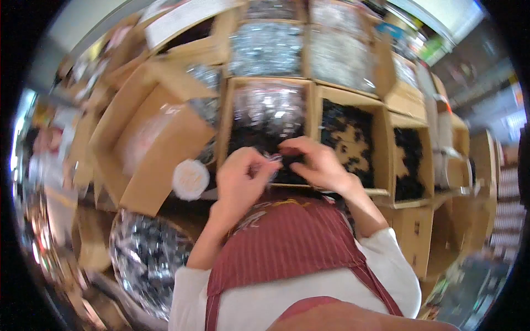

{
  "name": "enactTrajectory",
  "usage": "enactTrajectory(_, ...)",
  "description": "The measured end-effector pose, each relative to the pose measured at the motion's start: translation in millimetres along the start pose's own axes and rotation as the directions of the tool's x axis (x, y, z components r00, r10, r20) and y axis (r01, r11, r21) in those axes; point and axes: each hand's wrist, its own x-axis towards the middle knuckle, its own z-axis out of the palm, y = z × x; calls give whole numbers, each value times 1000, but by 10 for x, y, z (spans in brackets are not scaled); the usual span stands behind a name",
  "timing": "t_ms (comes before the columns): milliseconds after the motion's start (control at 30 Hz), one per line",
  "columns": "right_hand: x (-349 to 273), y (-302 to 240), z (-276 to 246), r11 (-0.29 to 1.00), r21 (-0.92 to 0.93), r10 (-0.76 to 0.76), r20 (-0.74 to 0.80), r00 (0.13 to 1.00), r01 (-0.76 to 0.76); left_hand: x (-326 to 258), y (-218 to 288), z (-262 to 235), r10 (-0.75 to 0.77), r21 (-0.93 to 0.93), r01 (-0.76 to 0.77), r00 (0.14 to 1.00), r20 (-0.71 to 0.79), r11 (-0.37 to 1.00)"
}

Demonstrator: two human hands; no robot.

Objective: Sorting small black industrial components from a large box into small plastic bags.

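My left hand point(241, 179) and my right hand point(317, 164) meet at the near edge of a cardboard box point(225, 118) lined with a clear plastic bag point(269, 107). The bag holds small black parts. Both hands pinch the crinkled plastic point(274, 159) between them at the bag's near rim. The picture is blurred, so the small parts cannot be told apart. I wear a red striped apron point(287, 243) over a white shirt.
Several open cardboard boxes surround it: one with black parts point(348, 135) to the right, silvery bagged parts point(266, 48) behind, a tilted box point(157, 143) to the left. A round white lid point(190, 179) and a shiny bag of parts point(146, 259) lie at lower left.
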Motion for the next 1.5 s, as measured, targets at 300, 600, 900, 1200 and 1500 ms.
enactTrajectory(300, 325, -489, -95, 952, -150, -231, 222, 947, 267, -90, -82, 110, 247, 162, -226, 961, -124, 961)
enactTrajectory(600, 373, -301, -20, 967, -156, -140, 331, 933, 200, -153, -202, 84, 218, 205, -184, 963, -159, 961)
enactTrajectory(900, 212, -252, -45, 981, -125, -59, 535, 843, 148, -51, -460, 246, 324, 300, -307, 946, -8, 903)
enactTrajectory(1200, 141, -245, 66, 835, -448, -40, 530, 847, 319, -26, -493, 307, 490, 316, -469, 872, 17, 825)
enactTrajectory(1500, 290, 959, 351, 880, -463, 129, 438, 889, 101, -11, -703, 400, 143, 175, -111, 974, -178, 978)
